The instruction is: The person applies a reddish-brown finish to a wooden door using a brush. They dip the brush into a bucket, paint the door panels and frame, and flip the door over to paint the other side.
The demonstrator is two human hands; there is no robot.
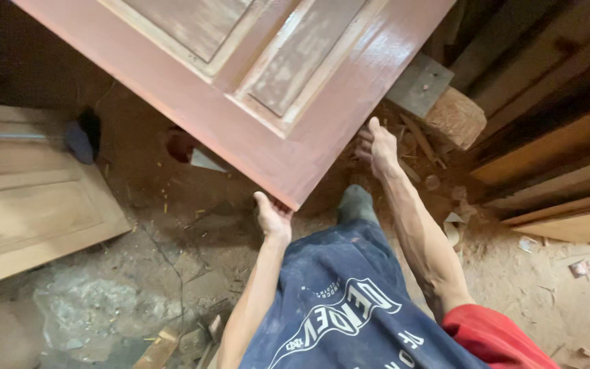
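A large reddish-brown painted wooden panel door (254, 75) fills the view from 10 to 1 o'clock, tilted, its lowest corner pointing near the centre. The left hand (272, 217) is clamped on that corner, fingers hidden beneath it. The right hand (377, 147), at 2 o'clock from the left, grips the door's lower right edge. An unpainted pale wooden door (29, 198) lies at 9 o'clock on the dusty dirt floor (172, 225).

torso: dusty navy garment (349, 307), white printed emblem; right side: red cloth (493, 338); arms: bare, sleeveless
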